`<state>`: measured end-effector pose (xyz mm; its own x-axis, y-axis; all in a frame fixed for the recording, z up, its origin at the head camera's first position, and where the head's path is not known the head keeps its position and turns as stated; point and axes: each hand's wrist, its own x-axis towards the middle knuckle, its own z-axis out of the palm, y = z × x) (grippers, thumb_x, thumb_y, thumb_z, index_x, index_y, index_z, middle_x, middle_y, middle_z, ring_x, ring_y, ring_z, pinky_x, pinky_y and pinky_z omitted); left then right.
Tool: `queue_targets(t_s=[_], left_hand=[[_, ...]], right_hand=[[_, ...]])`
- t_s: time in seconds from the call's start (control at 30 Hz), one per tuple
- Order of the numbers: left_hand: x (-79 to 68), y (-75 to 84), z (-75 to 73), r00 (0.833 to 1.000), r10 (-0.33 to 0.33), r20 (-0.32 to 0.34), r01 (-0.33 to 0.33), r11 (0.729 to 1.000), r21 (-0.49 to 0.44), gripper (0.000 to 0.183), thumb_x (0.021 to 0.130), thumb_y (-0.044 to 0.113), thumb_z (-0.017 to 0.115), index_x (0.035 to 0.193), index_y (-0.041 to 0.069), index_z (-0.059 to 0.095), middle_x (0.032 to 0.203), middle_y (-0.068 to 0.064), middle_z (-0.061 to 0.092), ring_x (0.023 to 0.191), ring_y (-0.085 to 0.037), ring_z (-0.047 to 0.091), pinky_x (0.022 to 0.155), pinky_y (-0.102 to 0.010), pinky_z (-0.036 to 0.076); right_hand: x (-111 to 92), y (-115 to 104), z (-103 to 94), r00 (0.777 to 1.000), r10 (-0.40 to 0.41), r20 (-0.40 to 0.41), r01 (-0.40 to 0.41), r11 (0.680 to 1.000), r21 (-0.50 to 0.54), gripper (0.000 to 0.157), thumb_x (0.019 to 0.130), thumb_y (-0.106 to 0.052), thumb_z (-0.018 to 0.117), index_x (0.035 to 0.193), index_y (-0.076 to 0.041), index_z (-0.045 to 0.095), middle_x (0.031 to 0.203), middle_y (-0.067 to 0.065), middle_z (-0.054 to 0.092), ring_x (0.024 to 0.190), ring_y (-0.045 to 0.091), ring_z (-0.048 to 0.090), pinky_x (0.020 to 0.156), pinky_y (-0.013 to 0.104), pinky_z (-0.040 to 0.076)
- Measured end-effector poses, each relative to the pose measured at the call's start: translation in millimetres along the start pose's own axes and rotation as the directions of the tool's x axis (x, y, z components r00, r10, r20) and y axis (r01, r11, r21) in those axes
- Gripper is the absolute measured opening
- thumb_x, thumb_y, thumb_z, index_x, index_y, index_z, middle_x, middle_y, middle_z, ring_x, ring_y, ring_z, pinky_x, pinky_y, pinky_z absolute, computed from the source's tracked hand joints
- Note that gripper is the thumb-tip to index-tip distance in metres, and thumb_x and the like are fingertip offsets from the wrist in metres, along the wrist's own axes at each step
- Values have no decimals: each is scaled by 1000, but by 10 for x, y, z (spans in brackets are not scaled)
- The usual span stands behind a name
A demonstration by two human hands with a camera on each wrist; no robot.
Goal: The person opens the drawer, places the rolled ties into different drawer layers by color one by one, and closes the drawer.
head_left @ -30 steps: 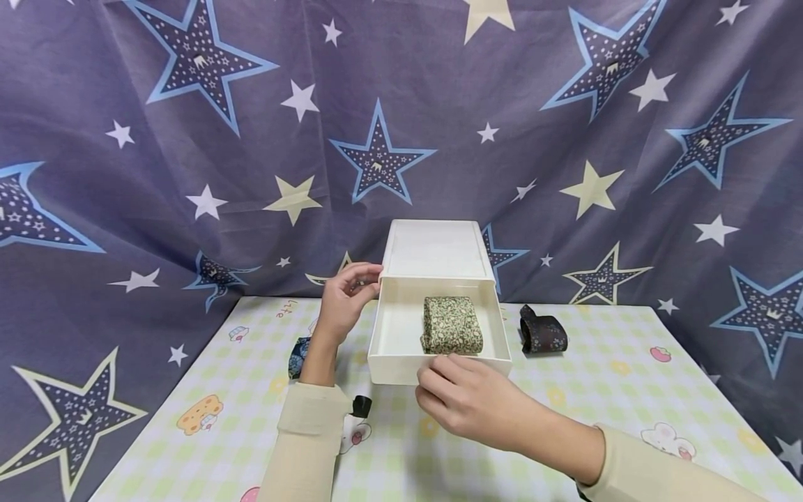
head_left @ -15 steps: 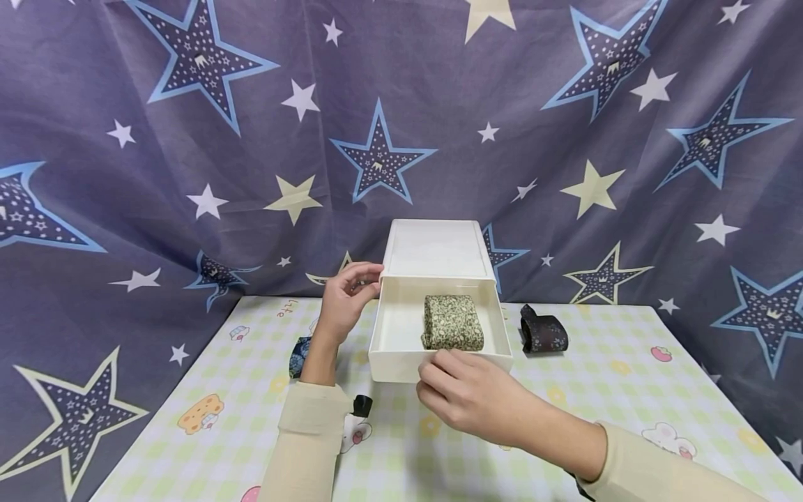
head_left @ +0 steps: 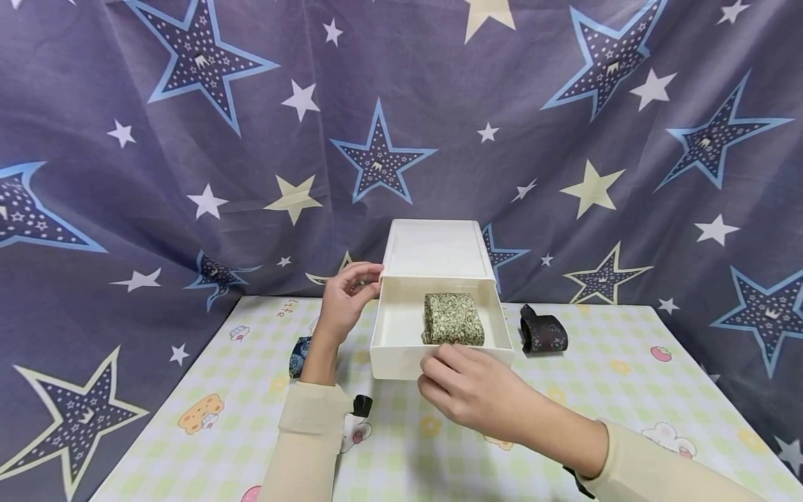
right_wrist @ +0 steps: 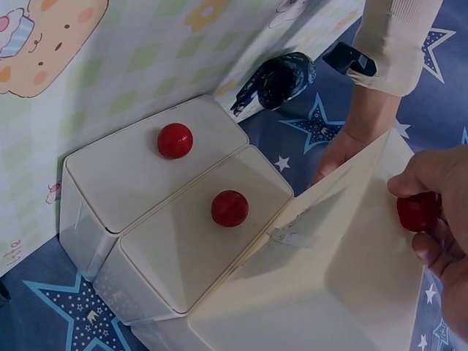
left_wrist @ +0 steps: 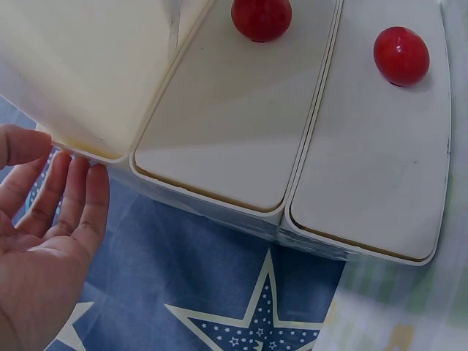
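Observation:
A white drawer cabinet (head_left: 439, 249) stands at the back of the table, its top drawer (head_left: 395, 364) pulled out. Inside the drawer lies a rolled green floral necktie (head_left: 453, 319). My right hand (head_left: 470, 390) is at the drawer front, and in the right wrist view its thumb and fingers pinch the red drawer knob (right_wrist: 418, 212). My left hand (head_left: 343, 296) touches the cabinet's left front edge, its fingers (left_wrist: 73, 194) fairly straight along the side. Below the open drawer, two drawers with red knobs (left_wrist: 262, 16) are closed.
A dark floral rolled necktie (head_left: 544, 332) lies to the right of the cabinet. A blue rolled necktie (head_left: 300, 357) lies to the left, partly behind my left forearm. The table has a checked cloth (head_left: 219, 376); a starry curtain (head_left: 251, 174) hangs behind.
The drawer has slid slightly inward, away from me, with the green necktie in it. My right hand has moved forward with it; my left hand stays in place.

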<state>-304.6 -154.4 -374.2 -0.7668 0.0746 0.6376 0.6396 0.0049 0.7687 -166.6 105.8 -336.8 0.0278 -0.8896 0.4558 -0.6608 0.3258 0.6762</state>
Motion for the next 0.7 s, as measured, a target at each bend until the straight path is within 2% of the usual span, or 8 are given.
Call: queue_targets(t_s=[0.27,0.7], left_hand=[[-7,-8,-13,1000,11,5,-11,1000,-4,27,92,-5,71,119,-5,71,119,-23,65,99,-18,66,80,-27,59],[1,25,-3,1000,-17,-5,17,1000,-9,30,91,-10,70,121,-10,69,121,-27,63,99,-16,65,78,-23,57]], right_hand=[[13,13,-4,1000,20,-14,-20,1000,21,35,108,-2,36,96,-8,68,100,5,58,88,21,54,73,26,50],[27,35,1,999,33,-7,-33,999,26,38,110,-1,33,95,-8,67,99,5,58,86,20,53,72,25,49]])
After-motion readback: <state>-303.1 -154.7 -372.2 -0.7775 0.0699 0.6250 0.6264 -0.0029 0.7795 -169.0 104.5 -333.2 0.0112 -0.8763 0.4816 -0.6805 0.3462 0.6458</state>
